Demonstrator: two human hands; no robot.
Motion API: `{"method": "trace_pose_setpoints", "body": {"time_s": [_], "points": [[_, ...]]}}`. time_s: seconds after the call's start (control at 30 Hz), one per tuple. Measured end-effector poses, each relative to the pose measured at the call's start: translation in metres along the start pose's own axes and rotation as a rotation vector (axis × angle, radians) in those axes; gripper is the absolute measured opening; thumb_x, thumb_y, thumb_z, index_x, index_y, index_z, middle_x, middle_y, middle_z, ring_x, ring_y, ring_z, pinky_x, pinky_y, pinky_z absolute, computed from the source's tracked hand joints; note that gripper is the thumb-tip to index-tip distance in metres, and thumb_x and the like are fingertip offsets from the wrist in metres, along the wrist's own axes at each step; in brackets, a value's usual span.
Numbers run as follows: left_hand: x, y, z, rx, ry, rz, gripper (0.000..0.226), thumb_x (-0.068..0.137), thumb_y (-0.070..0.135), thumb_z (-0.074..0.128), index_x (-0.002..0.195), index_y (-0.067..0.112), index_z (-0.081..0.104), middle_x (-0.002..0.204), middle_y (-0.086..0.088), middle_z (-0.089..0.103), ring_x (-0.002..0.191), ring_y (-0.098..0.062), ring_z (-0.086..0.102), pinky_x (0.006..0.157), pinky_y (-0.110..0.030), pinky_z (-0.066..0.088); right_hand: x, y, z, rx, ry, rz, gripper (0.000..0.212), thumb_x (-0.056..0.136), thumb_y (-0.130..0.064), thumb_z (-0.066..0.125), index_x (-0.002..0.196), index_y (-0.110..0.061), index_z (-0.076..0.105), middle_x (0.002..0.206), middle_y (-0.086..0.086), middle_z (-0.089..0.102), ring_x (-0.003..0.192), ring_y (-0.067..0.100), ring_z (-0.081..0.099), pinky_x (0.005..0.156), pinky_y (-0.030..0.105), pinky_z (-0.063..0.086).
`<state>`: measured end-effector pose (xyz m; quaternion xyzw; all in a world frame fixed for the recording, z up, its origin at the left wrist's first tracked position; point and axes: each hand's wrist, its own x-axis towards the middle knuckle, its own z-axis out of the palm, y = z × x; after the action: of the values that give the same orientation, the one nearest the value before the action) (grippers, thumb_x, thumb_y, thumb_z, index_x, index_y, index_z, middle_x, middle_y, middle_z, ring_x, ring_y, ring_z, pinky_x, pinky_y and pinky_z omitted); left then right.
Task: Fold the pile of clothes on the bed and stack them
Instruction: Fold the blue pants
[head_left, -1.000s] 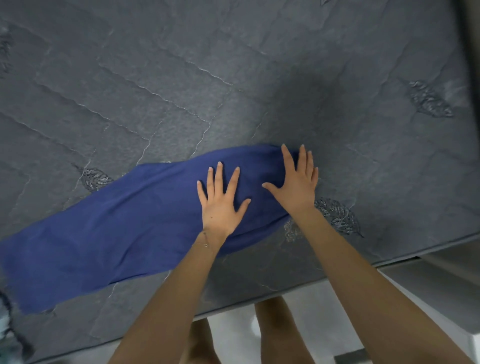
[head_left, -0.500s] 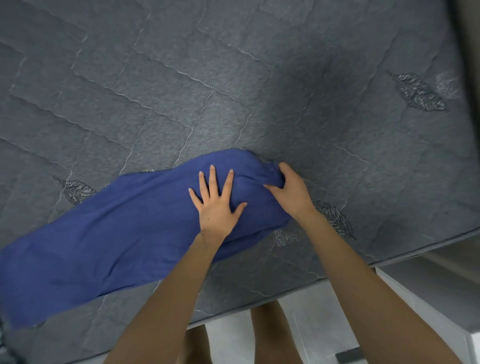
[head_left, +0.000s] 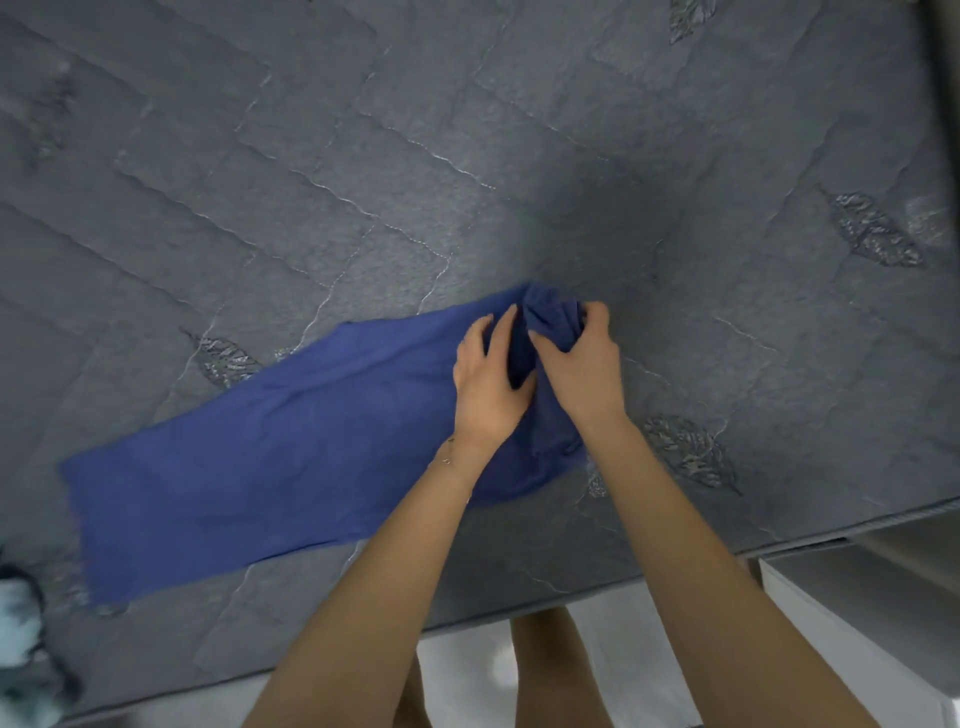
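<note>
A long blue garment (head_left: 270, 457) lies folded into a narrow strip across the grey quilted mattress (head_left: 363, 156), running from lower left to the centre. Its right end is bunched up and lifted off the bed. My right hand (head_left: 582, 364) grips that bunched end with curled fingers. My left hand (head_left: 488, 379) sits just left of it on the cloth, thumb tucked under the raised fold and fingers bent over the fabric, holding it.
The near edge of the mattress (head_left: 779, 540) runs along the bottom right, with white floor and my legs below. A light patterned piece of clothing (head_left: 21, 634) shows at the lower left corner. White furniture (head_left: 857, 623) stands at the lower right.
Both hands lay flat on the cloth's right end a second ago. The right hand then gathered the end, and now both hands hold the bunched fabric, lifted and drawn toward the left.
</note>
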<state>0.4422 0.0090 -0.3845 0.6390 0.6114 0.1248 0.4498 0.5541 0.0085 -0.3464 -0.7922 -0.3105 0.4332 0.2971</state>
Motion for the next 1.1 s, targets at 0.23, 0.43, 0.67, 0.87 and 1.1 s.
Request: {"method": "trace_pose_setpoints", "body": {"time_s": [0.23, 0.43, 0.67, 0.87, 1.1], "points": [[-0.039, -0.077, -0.113, -0.828, -0.085, -0.488, 0.031, 0.103, 0.040, 0.041, 0.107, 0.017, 0.062, 0.098, 0.001, 0.071, 0.089, -0.015, 0.068, 0.074, -0.032, 0.057, -0.060, -0.025, 0.108, -0.057, -0.298, -0.021, 0.044, 0.101, -0.027, 0.048, 0.142, -0.021, 0.033, 0.106, -0.007, 0.057, 0.093, 0.010, 0.058, 0.062, 0.005, 0.040], [-0.078, -0.150, -0.181, -0.798, 0.041, -0.509, 0.025, 0.094, 0.036, 0.062, 0.102, 0.013, 0.056, 0.097, -0.005, 0.064, 0.089, -0.014, 0.064, 0.077, -0.029, 0.050, -0.120, -0.041, 0.196, 0.130, -0.728, 0.102, 0.059, 0.103, -0.007, 0.036, 0.153, -0.027, 0.010, 0.121, -0.011, 0.054, 0.095, 0.003, 0.064, 0.081, 0.024, 0.057], [-0.133, -0.241, -0.248, -0.699, 0.443, -0.567, 0.022, 0.101, 0.024, 0.050, 0.085, 0.009, 0.050, 0.081, -0.005, 0.052, 0.076, -0.009, 0.050, 0.071, -0.028, 0.045, -0.163, -0.043, 0.265, -0.255, -0.423, -0.196, 0.050, 0.094, -0.003, 0.054, 0.141, -0.014, 0.038, 0.131, 0.004, 0.056, 0.100, 0.018, 0.058, 0.094, 0.037, 0.048], [-0.171, -0.315, -0.298, -0.508, 0.547, -0.551, 0.024, 0.101, 0.019, 0.050, 0.079, 0.009, 0.047, 0.075, -0.004, 0.048, 0.071, -0.006, 0.044, 0.066, -0.026, 0.035, -0.181, -0.026, 0.301, -0.733, -0.413, -0.310, 0.073, 0.092, -0.034, 0.063, 0.153, -0.023, 0.024, 0.160, 0.004, 0.020, 0.148, 0.025, 0.012, 0.119, 0.041, 0.015], [-0.178, -0.350, -0.316, -0.388, 0.573, -0.580, 0.025, 0.099, 0.024, 0.054, 0.095, 0.000, 0.056, 0.089, -0.017, 0.060, 0.086, -0.027, 0.057, 0.075, -0.038, 0.043, -0.189, -0.015, 0.314, -0.877, -0.404, -0.300, 0.081, 0.090, -0.044, 0.062, 0.154, -0.032, 0.015, 0.163, 0.002, -0.003, 0.150, 0.025, -0.009, 0.120, 0.045, -0.004]]}}
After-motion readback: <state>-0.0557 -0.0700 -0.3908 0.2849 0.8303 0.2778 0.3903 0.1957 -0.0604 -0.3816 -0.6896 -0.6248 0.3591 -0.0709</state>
